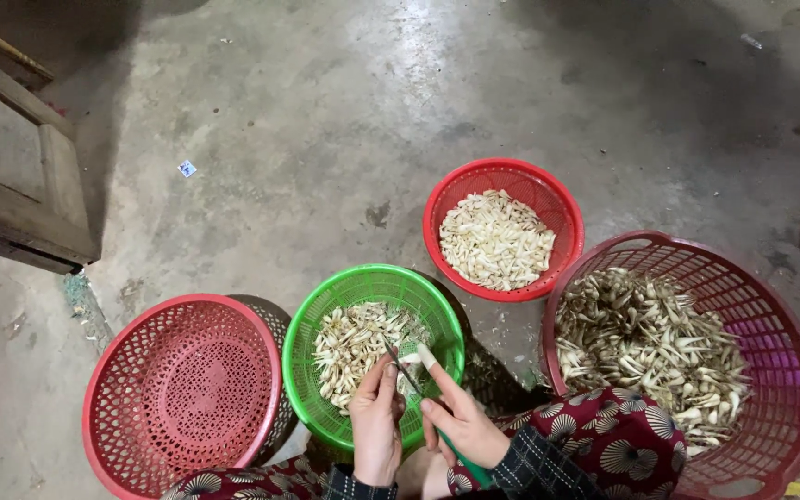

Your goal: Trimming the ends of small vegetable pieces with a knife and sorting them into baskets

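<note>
- Four plastic baskets stand on the concrete floor (326,120), crowded toward its near edge; the far stretch of floor is wide open room, bounded at the left edge by a wooden door frame (11,185).
- Largest, the maroon basket (780,370) sits at the near right, heaped with unpeeled pale shoots (645,347); its near rim is partly covered by a knee in patterned cloth (613,444).
- At the near left, an empty red basket (182,389) lies almost touching the green basket (372,282), which stands in the middle just ahead of the hands and holds a thin layer of trimmings (354,343).
- Farther back, the small red basket (502,181) holds whitish peeled pieces (497,241); its near rim comes close to both the green and the maroon baskets.
- Left hand (377,421) is raised over the green basket's near rim, fingers curled and pinching one pale shoot (416,356) at its tip.
- Right hand (460,426) sits just beside it, closed around a green-handled knife (405,370), forefinger stretched along it, with the thin blade pointing away and left, meeting the shoot between both hands.
</note>
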